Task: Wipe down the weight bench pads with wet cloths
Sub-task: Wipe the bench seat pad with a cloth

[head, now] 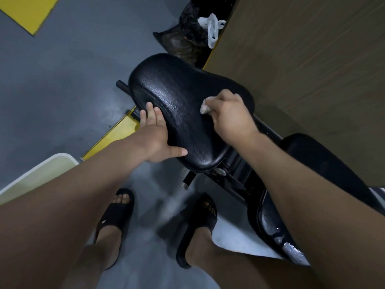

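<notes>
A black padded bench seat (179, 97) fills the middle of the view, its grained surface shining. My right hand (231, 113) presses a small whitish cloth (206, 106) against the pad's right side, fingers closed over most of it. My left hand (158, 132) lies flat with fingers spread on the pad's left edge, thumb resting on the near surface. A second black pad (325, 161) extends to the lower right, partly hidden behind my right forearm, with wet streaks near its lower end.
The bench's black metal frame (227, 176) sits under the pads. A brown wood-grain panel (312, 59) stands on the right. A dark bin bag with a white plastic bag (212, 28) lies behind the seat. A white tub (37, 174) is at left. My sandalled feet (116, 213) stand on grey floor.
</notes>
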A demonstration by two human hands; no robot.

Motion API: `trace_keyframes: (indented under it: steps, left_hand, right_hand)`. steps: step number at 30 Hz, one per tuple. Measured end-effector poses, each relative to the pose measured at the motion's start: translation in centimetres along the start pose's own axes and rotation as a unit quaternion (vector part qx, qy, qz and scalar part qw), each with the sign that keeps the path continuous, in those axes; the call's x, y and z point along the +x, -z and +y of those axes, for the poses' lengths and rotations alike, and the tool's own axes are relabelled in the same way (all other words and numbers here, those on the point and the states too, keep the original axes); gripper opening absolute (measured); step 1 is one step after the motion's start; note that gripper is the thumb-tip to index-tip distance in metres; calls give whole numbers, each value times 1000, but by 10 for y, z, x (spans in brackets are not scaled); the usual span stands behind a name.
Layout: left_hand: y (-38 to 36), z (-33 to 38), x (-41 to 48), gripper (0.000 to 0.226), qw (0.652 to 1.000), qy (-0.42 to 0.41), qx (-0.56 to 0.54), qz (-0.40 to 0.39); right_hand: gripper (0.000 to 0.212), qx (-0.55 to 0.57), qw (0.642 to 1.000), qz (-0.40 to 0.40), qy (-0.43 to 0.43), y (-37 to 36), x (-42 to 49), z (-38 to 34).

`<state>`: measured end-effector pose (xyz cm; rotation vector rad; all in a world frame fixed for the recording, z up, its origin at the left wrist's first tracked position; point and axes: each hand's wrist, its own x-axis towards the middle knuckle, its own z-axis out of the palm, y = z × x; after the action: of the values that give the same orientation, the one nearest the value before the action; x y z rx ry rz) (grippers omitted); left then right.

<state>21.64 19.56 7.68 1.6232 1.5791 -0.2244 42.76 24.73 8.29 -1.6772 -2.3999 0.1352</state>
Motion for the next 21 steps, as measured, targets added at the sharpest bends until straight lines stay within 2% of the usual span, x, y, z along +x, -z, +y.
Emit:
trace_keyframes:
  steps: [3, 8, 11, 14, 17, 19, 21]
  left_hand:
    - [-1, -2, 1, 136, 1000, -6, 3, 0]
    - [-2, -3, 0, 136, 1000, -1, 7, 2]
    - [-2, -2, -2, 136, 1000, -3, 5, 3]
    - [-3, -4, -3, 136, 1000, -9, -2, 7]
    - [-3, -6, -1, 136, 1000, -15, -10, 10]
    - [-4, -5, 0, 136, 1000, -14, -6, 9]
    - [-4, -4, 2, 136, 1000, -11, -1, 9]
  right_hand:
    - [22, -17, 1000, -2, -23, -10, -33, -15]
    - [43, -31, 998, -60, 6, 0, -91, -44]
    - [41, 10, 995, -90, 46, 7, -121, -56]
    - [32, 65, 990, -114, 53, 24, -111, -49]
    - [15, 125, 989, -60, -47, 41, -61, -40]
    - [8, 180, 976, -24, -120, 42, -25, -24]
    - [6, 153, 973, -35, -167, 35, -5, -5]
